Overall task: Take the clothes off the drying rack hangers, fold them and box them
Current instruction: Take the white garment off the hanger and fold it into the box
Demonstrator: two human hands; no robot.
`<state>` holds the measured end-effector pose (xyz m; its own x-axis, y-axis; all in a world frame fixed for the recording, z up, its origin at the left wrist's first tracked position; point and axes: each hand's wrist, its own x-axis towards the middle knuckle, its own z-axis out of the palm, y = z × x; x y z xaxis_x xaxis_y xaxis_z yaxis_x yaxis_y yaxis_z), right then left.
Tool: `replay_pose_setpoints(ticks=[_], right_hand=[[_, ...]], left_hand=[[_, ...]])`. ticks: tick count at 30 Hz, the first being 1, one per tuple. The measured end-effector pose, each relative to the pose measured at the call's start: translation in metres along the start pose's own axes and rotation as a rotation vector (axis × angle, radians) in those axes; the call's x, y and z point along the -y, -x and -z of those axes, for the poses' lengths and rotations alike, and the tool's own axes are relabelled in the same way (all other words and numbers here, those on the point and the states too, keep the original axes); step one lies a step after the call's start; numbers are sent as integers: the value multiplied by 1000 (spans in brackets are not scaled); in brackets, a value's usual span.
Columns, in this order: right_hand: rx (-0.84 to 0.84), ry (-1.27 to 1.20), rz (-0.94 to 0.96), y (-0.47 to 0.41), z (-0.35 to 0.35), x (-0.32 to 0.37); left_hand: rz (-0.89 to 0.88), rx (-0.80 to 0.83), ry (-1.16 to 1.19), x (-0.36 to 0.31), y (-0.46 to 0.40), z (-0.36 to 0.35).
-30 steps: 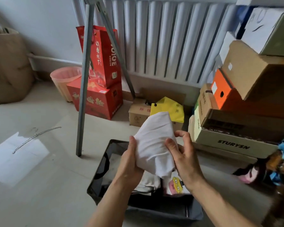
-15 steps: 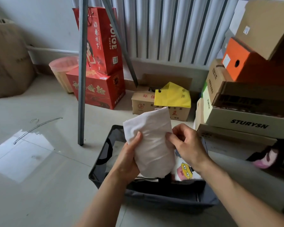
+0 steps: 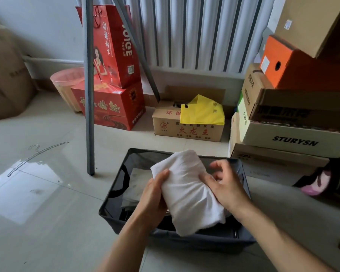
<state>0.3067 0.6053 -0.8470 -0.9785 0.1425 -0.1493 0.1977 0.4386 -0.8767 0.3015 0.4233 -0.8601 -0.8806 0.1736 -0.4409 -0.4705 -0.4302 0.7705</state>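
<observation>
The left hand (image 3: 153, 195) curls around the left side of a folded white garment (image 3: 186, 191), thumb lying across the top of the cloth and the other fingers hidden beneath it. The right hand (image 3: 224, 185) closes on the opposite side, thumb pressed into the fabric and fingers bent over the far edge. Between them the bundle sits tilted, its upper end toward the far wall, held directly above the open dark fabric storage box (image 3: 185, 242) on the floor. Inside the box, pale folded clothes (image 3: 133, 185) already lie along the left part; what lies under the bundle is hidden.

I judge this to be the boxing step, with the garment about to be set down. The main risk is the fold coming undone: the bundle is a loose roll kept together only by the two grips, so letting go of one side early, or dropping it from above, would probably let it spring open. The box's soft walls may also give if a wrist leans on them.

Beyond the box a grey drying rack leg (image 3: 89, 95) stands on the tiles, and a bare wire hanger (image 3: 35, 156) lies on the floor to the left. Red gift boxes (image 3: 110, 107) stand by the radiator, and stacked cardboard boxes (image 3: 294, 122) crowd the right.
</observation>
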Motion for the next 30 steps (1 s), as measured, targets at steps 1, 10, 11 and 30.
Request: replay_pose_setpoints(ticks=[1, 10, 11, 30], right_hand=[[70, -77, -131, -1, 2, -6], [366, -1021, -585, 13, -21, -77], [303, -963, -570, 9, -23, -82], [-327, -328, -384, -131, -13, -145]], left_hand=[[56, -20, -9, 3, -1, 2], [394, -49, -90, 37, -24, 10], [387, -62, -123, 40, -30, 10], [-62, 53, -422, 133, -176, -22]])
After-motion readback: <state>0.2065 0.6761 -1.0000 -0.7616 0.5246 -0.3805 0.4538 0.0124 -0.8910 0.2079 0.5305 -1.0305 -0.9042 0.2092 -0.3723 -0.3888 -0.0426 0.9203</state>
